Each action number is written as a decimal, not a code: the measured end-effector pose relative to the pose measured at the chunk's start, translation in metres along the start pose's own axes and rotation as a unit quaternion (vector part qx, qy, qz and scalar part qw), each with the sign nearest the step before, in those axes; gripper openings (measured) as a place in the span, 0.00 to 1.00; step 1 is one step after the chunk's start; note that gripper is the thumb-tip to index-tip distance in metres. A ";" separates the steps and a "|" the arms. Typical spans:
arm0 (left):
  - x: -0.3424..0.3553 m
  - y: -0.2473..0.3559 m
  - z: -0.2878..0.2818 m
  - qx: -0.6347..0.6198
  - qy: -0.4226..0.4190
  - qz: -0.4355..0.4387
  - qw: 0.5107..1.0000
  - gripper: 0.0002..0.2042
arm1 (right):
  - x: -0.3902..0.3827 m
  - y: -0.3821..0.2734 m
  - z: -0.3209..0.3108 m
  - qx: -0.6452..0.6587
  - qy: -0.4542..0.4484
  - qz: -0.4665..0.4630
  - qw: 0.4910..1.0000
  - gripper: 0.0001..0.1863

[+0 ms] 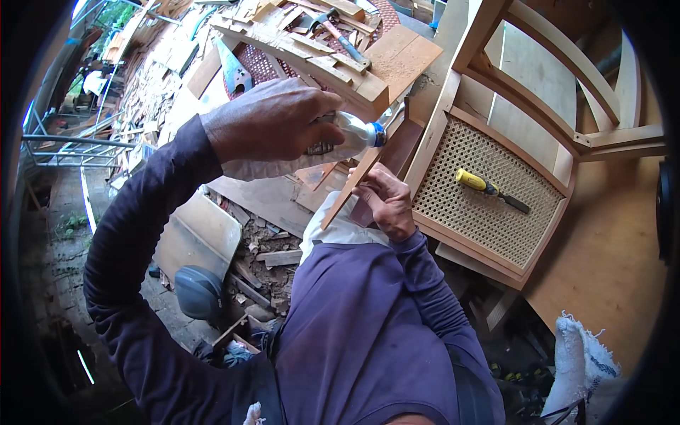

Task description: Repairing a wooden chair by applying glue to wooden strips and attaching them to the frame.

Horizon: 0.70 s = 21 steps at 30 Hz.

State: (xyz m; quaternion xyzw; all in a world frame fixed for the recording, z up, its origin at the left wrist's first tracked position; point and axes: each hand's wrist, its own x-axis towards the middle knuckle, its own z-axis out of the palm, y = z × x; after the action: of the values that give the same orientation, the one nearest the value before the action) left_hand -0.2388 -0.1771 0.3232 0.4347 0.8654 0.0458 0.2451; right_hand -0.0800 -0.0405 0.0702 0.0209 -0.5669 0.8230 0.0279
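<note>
My left hand (278, 119) is closed round a clear plastic bottle (261, 168) with whitish contents. The bottle lies tilted, and its blue cap (376, 134) points right, close to the upper part of a thin wooden strip (356, 180). My right hand (388, 200) grips that strip between thumb and fingers, holding it at a slant above my lap. Behind the strip is a darker, reddish-brown board (404, 146); whether my right hand also touches it, I cannot tell.
To the right stands a wooden chair frame with a woven cane panel (453, 173), and a yellow-handled chisel (489, 185) rests on it. Ahead, a hammer (341, 41) and wood offcuts lie on a thick wooden block (365, 92). A dark rounded object (199, 292) sits at lower left.
</note>
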 end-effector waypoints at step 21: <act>-0.001 -0.003 0.030 0.015 -0.002 0.014 1.000 0.12 | 0.007 -0.024 -0.011 -0.044 0.038 -0.034 0.998 0.08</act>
State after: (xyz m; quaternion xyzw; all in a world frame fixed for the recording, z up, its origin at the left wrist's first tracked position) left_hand -0.2262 -0.1838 0.2972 0.4504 0.8594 0.0350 0.2395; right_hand -0.0853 -0.0216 0.0887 0.0073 -0.5998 0.7963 0.0780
